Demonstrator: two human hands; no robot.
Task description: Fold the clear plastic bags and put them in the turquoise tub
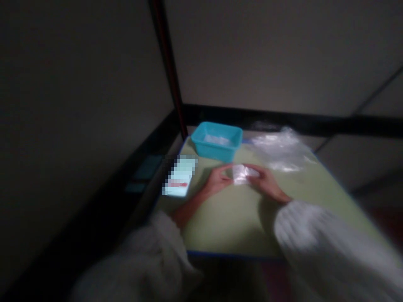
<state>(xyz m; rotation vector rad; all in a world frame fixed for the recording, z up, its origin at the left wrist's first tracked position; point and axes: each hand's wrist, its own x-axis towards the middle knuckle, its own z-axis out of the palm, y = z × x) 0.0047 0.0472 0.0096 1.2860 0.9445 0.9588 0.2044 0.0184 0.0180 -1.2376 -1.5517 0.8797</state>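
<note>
A small, shiny whitish plastic packet [240, 174] is held above the yellowish tabletop, a little right of the picture's middle. On its left edge, the thumb and forefinger of my left hand [218, 179] are closed. My right hand [265, 181] grips the other side, its fingers covering part of the packet. Blur hides what the packet contains. Just behind my hands stands a turquoise plastic basket [211, 150] with whitish pieces [217, 139] lying inside, too blurred to name.
A crumpled clear plastic bag [280, 149] lies at the table's back right. On the left edge is a lit, pixelated rectangular screen [181, 176]. The table [229, 226] has a blue rim and stands close to the walls [267, 54].
</note>
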